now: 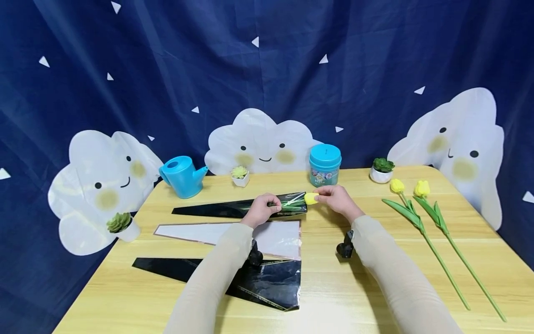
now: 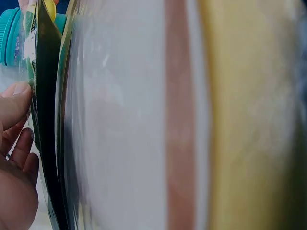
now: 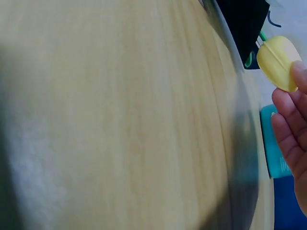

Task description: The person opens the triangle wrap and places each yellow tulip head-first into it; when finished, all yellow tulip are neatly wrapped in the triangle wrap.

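A long black cone-shaped wrapper sleeve (image 1: pixel 233 208) lies across the wooden table (image 1: pixel 333 287). A yellow tulip sits inside it, its bud (image 1: pixel 310 198) poking out of the wide end. My left hand (image 1: pixel 262 208) grips the sleeve near its wide end; the left wrist view shows the thumb (image 2: pixel 14 103) pressed on the black film (image 2: pixel 48 120). My right hand (image 1: pixel 335 198) pinches the yellow bud (image 3: pixel 278 62) with its fingertips (image 3: pixel 300 76).
A white sleeve (image 1: pixel 233 234) and a second black sleeve (image 1: pixel 250 278) lie in front of me. Two yellow tulips (image 1: pixel 434 232) lie at the right. At the back stand a blue watering can (image 1: pixel 181 175), a teal tin (image 1: pixel 324 164) and small potted succulents (image 1: pixel 240 175).
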Action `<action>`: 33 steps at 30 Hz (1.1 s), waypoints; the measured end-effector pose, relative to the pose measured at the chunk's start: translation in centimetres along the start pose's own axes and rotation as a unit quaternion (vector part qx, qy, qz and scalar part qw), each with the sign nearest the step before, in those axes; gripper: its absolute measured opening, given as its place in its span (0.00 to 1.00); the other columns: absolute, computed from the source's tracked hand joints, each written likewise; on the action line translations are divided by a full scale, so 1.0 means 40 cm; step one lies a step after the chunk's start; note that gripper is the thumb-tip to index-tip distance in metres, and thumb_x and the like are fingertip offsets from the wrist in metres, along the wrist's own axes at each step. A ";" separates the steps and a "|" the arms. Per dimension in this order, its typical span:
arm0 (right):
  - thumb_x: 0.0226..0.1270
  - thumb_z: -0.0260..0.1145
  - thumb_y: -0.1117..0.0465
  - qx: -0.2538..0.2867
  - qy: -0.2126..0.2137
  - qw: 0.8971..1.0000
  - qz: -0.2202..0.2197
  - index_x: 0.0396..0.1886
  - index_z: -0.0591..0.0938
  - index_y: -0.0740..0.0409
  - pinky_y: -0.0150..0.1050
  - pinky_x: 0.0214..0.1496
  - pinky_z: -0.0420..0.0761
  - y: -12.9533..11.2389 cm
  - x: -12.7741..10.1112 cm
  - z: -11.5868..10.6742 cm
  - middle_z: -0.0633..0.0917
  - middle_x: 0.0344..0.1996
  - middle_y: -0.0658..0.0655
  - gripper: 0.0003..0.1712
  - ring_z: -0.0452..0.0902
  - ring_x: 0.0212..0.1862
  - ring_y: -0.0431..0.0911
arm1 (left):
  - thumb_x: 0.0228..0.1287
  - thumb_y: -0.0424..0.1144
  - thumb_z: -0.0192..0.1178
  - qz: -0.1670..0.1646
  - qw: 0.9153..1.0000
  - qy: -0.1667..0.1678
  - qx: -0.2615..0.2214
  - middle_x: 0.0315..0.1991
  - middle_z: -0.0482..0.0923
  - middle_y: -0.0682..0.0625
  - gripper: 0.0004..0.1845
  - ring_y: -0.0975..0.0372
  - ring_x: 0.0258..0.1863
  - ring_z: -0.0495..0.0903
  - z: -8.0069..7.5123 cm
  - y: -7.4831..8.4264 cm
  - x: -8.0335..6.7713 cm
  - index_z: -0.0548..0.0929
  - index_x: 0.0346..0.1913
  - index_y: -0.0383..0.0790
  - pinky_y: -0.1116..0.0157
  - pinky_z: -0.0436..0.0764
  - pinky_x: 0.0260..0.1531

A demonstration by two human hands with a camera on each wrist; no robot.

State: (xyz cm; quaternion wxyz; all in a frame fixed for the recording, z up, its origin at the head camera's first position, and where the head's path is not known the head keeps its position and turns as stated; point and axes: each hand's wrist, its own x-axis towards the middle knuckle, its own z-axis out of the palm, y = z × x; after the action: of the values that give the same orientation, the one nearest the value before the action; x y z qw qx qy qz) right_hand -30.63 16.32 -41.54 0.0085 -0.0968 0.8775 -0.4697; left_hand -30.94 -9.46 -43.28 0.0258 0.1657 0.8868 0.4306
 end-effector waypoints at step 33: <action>0.56 0.67 0.71 0.081 -0.021 0.996 -0.037 0.44 0.82 0.70 0.31 0.40 0.75 0.016 -0.003 0.051 0.84 0.38 0.65 0.14 0.77 0.35 0.39 | 0.63 0.31 0.56 0.013 0.997 0.040 -0.060 0.34 0.76 0.47 0.03 0.59 0.30 0.69 0.028 0.036 -0.001 0.78 0.32 0.37 0.64 0.70 0.36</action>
State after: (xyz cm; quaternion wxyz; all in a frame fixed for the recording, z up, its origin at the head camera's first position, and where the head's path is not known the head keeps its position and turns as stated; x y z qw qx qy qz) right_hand -30.39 15.01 -43.22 0.0168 -0.1381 0.8321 -0.5370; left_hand -30.31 -7.79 -42.87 -0.0056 0.1583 0.8575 0.4894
